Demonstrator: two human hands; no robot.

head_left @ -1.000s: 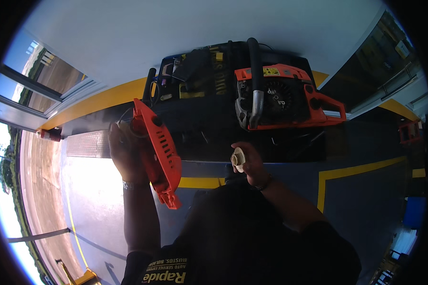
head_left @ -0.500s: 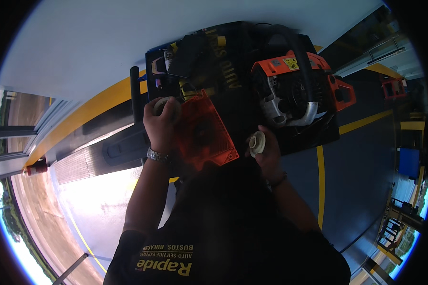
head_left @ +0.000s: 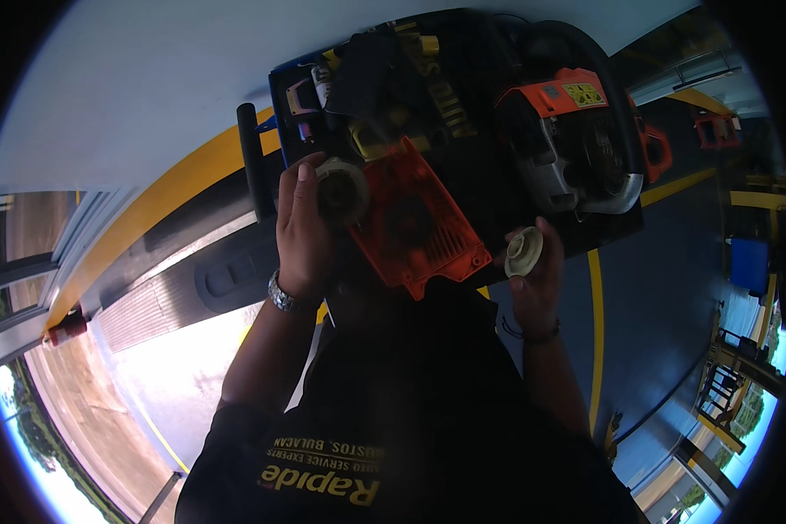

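Orange-red slotted plastic cover (head_left: 421,225) between two filled hands, its long axis slanting from far left to near right.
The left hand (head_left: 300,234), partly closed around a round, dull greyish-white disc (head_left: 342,194), is at the cover's left edge; the right hand (head_left: 537,272), just beyond its near right corner, pinches a cream, flanged round plastic piece (head_left: 524,251). In this dim view I cannot tell whether the cover rests on the black table (head_left: 472,166). An orange-and-grey chainsaw body (head_left: 557,98) lies far right.
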